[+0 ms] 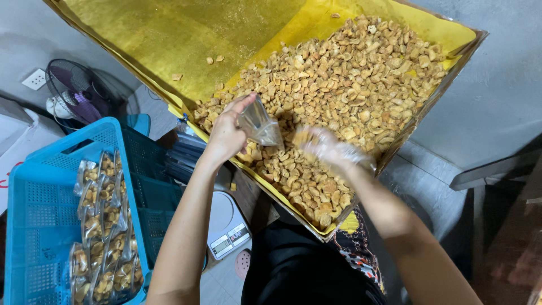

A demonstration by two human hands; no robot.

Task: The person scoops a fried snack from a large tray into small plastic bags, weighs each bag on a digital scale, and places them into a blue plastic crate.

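Pinching a small clear bag [260,125] open-mouthed in my left hand [226,135], I hold it tilted just left of my gloved right hand [327,148], curled blurrily over golden snack pieces [339,85] in the yellow-lined tray [169,39].

you get soft, even light from above, a mild sheen on the yellow lining [169,39]; your right hand [327,148] is motion-blurred, corners dim.

Motion blurs the right hand [330,148]; its grip cannot be told.
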